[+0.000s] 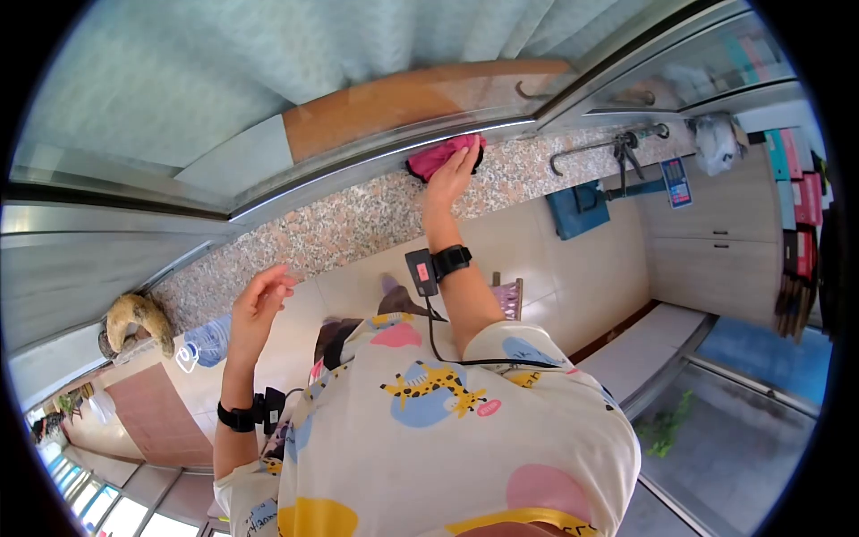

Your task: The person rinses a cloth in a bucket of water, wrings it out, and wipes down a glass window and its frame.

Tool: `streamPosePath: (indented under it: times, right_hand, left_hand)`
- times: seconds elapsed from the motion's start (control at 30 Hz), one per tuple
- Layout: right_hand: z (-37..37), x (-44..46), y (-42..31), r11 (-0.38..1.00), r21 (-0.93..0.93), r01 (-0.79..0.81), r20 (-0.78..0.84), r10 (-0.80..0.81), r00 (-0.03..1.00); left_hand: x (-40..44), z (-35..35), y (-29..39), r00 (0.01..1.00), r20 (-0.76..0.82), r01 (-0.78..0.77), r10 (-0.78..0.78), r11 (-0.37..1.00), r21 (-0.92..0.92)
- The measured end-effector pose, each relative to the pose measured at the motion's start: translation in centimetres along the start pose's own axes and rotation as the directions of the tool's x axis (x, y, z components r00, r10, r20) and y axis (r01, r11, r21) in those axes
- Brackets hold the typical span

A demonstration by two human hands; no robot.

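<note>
A pink cloth with a dark edge point(433, 159) lies on the speckled granite sill point(358, 215), against the bottom of the window frame. My right hand point(453, 177) presses it down, fingers stretched over its right part. The left part of the cloth shows beside the hand. My left hand point(257, 302) hangs in the air just off the sill's front edge, its fingers loosely bent and nothing seen in them. Each wrist wears a black strap with a small box.
Sliding glass point(268, 72) rises behind the sill. Along the sill's right part lie a metal hook rod point(582, 159) and a plastic bag point(715, 148). Near its left end are a furry brown object point(139, 322) and a clear water jug point(211, 340). A blue scale-like stand point(577, 210) is below.
</note>
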State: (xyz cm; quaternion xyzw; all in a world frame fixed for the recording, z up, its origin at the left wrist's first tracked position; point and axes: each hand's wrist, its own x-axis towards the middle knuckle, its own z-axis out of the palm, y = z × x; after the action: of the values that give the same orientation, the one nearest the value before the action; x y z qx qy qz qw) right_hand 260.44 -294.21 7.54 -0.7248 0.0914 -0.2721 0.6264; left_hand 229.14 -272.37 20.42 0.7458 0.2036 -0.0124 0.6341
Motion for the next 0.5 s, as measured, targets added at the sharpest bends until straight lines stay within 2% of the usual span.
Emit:
streamPosePath:
  times: [0.03, 0.1, 0.17, 0.2, 0.3, 0.37, 0.4, 0.43, 0.5]
  right_hand:
    - [0.2, 0.1, 0.4, 0.997, -0.005, 0.076, -0.011, -0.076, 0.997]
    - [-0.1, 6.3, 1.4, 0.982, 0.181, 0.054, -0.185, -0.020, 0.983]
    - [-0.4, 9.6, 2.8, 0.964, 0.262, 0.046, -0.223, 0.014, 0.975]
    - [-0.7, 11.3, 1.3, 0.894, 0.427, -0.135, -0.190, 0.234, 0.953]
    - [0.7, 8.7, 0.1, 0.898, 0.374, -0.232, -0.147, 0.305, 0.941]
    - [3.3, 3.8, 1.3, 0.969, 0.237, -0.076, -0.208, 0.127, 0.970]
    - [4.6, -3.6, -2.2, 0.993, -0.035, -0.111, -0.036, 0.109, 0.993]
    - [4.4, -4.1, -4.2, 0.991, 0.028, -0.130, -0.023, 0.131, 0.991]
    - [5.9, -12.5, -4.2, 0.994, -0.046, -0.100, 0.215, 0.108, 0.971]
  left_hand:
    - [-0.9, -0.2, -1.7, 0.997, -0.047, 0.053, -0.055, 0.997, -0.054]
    - [-4.0, -0.4, -3.8, 0.984, -0.121, 0.115, -0.129, 0.986, -0.118]
    - [-6.6, -0.4, -4.8, 0.945, -0.211, 0.208, -0.250, 0.957, -0.205]
    - [-8.4, -0.7, -5.4, 0.935, -0.234, 0.216, -0.265, 0.952, -0.215]
    - [-10.9, -1.0, -5.9, 0.867, -0.377, 0.252, -0.326, 0.939, -0.233]
    - [-9.7, -1.2, -5.5, 0.873, -0.378, 0.235, -0.309, 0.944, -0.230]
    - [-9.7, -1.2, -5.4, 0.878, -0.379, 0.219, -0.293, 0.949, -0.225]
    - [-9.7, -1.4, -5.6, 0.880, -0.370, 0.224, -0.298, 0.947, -0.229]
    - [-8.9, -1.6, -5.5, 0.890, -0.352, 0.221, -0.291, 0.949, -0.226]
